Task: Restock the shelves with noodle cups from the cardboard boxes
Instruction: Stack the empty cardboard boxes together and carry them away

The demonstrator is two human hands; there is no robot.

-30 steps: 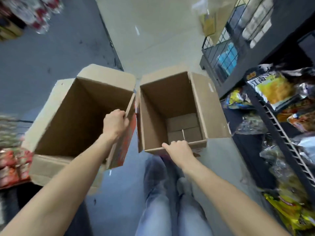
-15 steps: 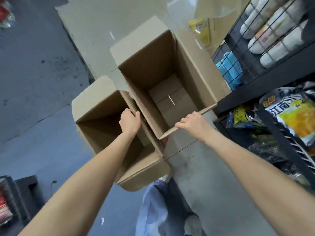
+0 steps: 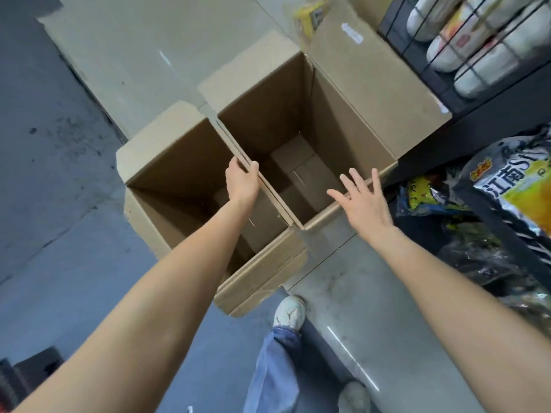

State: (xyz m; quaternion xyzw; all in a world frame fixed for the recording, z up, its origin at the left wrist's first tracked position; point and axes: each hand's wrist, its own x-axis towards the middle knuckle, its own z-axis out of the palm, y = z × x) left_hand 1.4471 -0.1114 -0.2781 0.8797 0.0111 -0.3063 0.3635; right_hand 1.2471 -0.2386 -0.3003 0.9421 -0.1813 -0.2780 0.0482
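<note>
Two open cardboard boxes stand side by side on the floor, and both look empty inside. My left hand [image 3: 242, 181] grips the meeting flaps where the left box [image 3: 167, 153] touches the right box [image 3: 372, 84]. My right hand [image 3: 362, 201] hovers with fingers spread just above the right box's near rim, holding nothing. White noodle cups [image 3: 468, 52] lie stacked behind the wire front of the dark shelf at the upper right.
A dark shelf unit [image 3: 492, 120] runs along the right, with snack bags [image 3: 512, 189] on its lower racks. My feet and jeans [image 3: 286, 338] are below the boxes. The floor is grey at the left and pale further back. A yellow packet [image 3: 307, 13] lies beyond the boxes.
Both boxes have come down and now sit together on the floor by the shelf. My right hand has let go of the right box's rim and opened; the left still grips.
</note>
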